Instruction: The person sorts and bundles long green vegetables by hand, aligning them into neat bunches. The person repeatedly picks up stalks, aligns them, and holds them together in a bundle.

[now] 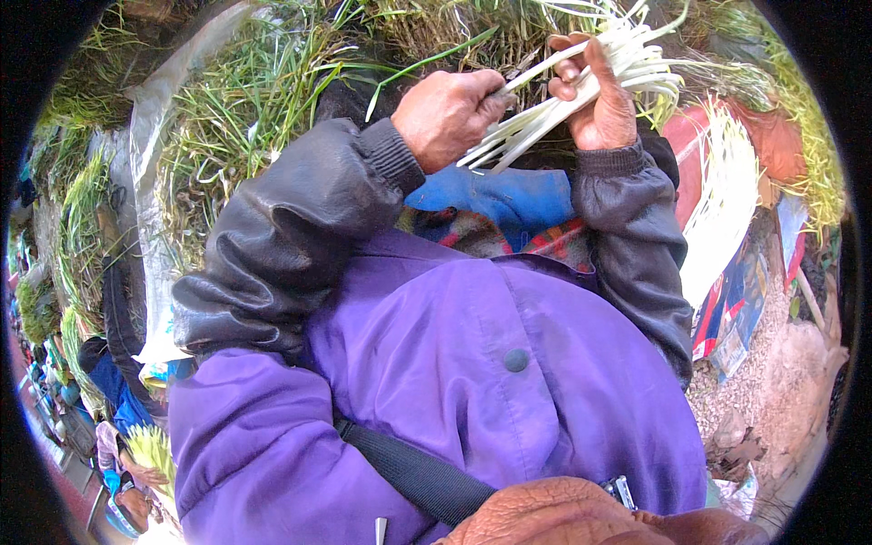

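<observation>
My right hand (606,109), palm up, holds a loose bundle of long white stalks (579,102) between its thumb and fingers. They look like blanched chives or young garlic shoots. The white ends slant down towards my lap, while the other ends bend over beyond the hand. My left hand (453,116), back upwards, pinches one pale stalk (535,73) at its end. That stalk runs across to the bundle. Its fingertips are partly hidden. A heap of green, grassy stalks (238,116) lies ahead and to the left.
Right of me, a large bunch of white stalks (722,197) rests near a reddish surface (684,139). Yellow-green leaves (811,129) lie beyond it. A plastic sheet (146,150) runs along the left. At lower left, another person's hand (146,473) touches a pale bunch (151,449).
</observation>
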`<state>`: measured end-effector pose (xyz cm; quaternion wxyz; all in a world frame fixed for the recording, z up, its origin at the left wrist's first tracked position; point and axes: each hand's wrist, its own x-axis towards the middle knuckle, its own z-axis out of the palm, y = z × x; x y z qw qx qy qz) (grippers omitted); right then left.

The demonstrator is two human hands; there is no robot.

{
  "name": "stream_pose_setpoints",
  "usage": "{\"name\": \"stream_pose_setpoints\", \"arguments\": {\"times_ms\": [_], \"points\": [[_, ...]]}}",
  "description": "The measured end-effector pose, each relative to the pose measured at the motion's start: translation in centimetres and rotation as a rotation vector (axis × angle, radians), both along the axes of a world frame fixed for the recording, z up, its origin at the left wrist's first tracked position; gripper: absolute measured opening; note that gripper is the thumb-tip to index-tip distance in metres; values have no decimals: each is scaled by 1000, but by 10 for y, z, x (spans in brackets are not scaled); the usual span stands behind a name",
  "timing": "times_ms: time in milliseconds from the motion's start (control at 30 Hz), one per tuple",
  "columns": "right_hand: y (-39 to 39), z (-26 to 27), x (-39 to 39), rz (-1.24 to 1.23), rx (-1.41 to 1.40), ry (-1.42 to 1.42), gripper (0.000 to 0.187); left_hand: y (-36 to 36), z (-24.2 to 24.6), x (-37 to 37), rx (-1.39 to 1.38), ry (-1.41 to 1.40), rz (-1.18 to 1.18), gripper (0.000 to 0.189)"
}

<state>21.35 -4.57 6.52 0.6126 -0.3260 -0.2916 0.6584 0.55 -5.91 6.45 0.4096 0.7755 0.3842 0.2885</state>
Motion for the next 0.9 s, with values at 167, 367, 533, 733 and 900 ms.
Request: {"name": "stream_pose_setpoints", "arguments": {"times_ms": [167, 367, 533, 733, 900], "points": [[1, -6, 1, 25, -34, -143, 28, -5, 1, 15, 95, 109, -40, 24], [36, 47, 60, 7, -53, -26, 21, 7, -18, 10, -242, -18, -234, 26], [46, 129, 139, -112, 405, -20, 40, 58, -63, 28, -22, 109, -86, 28], [64, 64, 158, -514, 262, -110, 24, 111, -115, 108, 315, 161, 22, 42], [92, -54, 189, -189, -56, -210, 19, 76, -142, 133, 137, 436, -567, 33]]}}
